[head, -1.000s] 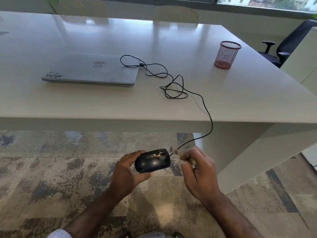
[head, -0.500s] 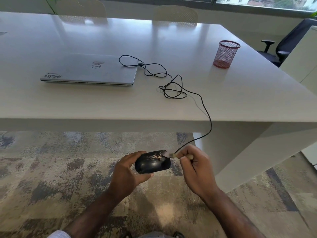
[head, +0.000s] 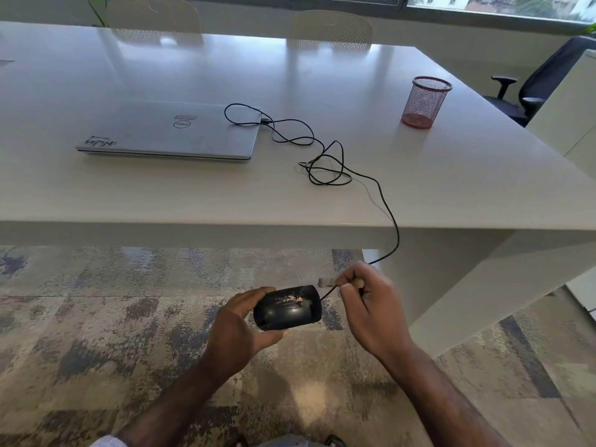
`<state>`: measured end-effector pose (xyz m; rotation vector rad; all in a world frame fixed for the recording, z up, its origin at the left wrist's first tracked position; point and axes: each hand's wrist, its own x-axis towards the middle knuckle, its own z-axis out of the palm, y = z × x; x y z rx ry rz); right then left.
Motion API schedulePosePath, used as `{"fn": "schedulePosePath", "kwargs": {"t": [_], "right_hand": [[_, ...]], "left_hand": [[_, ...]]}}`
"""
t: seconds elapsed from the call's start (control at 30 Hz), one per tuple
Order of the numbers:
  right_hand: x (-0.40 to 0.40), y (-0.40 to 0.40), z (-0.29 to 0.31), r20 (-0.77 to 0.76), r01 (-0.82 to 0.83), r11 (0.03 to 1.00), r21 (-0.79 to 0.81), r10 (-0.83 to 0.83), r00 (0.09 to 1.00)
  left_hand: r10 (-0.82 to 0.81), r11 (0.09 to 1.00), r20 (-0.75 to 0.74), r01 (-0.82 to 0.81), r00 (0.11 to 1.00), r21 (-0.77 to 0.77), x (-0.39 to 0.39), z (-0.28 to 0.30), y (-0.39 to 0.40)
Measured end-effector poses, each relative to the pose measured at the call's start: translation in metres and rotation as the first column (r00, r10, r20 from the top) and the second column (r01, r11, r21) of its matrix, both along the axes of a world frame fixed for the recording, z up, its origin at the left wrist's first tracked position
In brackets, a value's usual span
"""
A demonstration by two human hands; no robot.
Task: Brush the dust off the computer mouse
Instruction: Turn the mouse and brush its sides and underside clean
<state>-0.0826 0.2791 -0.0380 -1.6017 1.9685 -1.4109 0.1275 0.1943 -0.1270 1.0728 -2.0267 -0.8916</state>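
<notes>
A black wired computer mouse (head: 288, 309) is held below the table's front edge, over the carpet, with my left hand (head: 237, 327) shut around its left end. Pale dust specks lie along its upper side. My right hand (head: 371, 308) grips a small brush by its handle; the pale bristle tip (head: 324, 281) sticks out to the left, just above the mouse's right end. The mouse's black cable (head: 388, 217) runs up over the table edge, coils on the tabletop and reaches a closed silver laptop (head: 167, 132).
A white table (head: 354, 101) fills the upper view, its thick leg (head: 451, 295) just right of my right hand. A red mesh pen cup (head: 425, 101) stands at the right. Chairs stand behind the table, and a black office chair (head: 541, 82) at the far right.
The brush tip went from just right of the mouse onto its right end, then lifted up and to the right. The mouse and my left hand have stayed nearly still.
</notes>
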Motion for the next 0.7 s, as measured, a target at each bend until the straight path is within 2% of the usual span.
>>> {"fn": "schedulePosePath", "kwargs": {"t": [0.13,0.23,0.33,0.47,0.57,0.7], "right_hand": [[0.0023,0.0011,0.0035,0.141,-0.048,0.993,-0.103,0.063,0.988],[0.0059,0.0016,0.0035,0.216,-0.101,0.994,-0.034,0.106,0.971],[0.0048,0.0001,0.0017,0.182,-0.078,0.996,0.048,0.068,0.981],[0.0028,0.0018,0.0043,0.263,-0.037,0.999,0.009,0.034,0.964],[0.0015,0.0041,0.0065,0.34,-0.079,0.996,0.032,0.064,0.938],[-0.0013,0.0056,0.0074,0.246,-0.175,0.981,0.084,0.149,0.958]], "left_hand": [[-0.01,1.0,-0.001,0.01,1.0,-0.006,-0.0001,-0.002,0.0011],[-0.018,1.0,0.014,0.019,1.0,-0.007,-0.0003,-0.0045,0.0007],[-0.023,1.0,0.018,0.023,1.0,-0.002,0.0006,-0.006,0.0013],[-0.028,1.0,0.018,0.028,0.999,0.001,0.0008,-0.0052,0.0023],[-0.024,1.0,0.016,0.024,1.0,-0.003,0.0,-0.0038,0.0025],[-0.02,1.0,0.016,0.02,1.0,-0.008,-0.0005,-0.003,0.0027]]}}
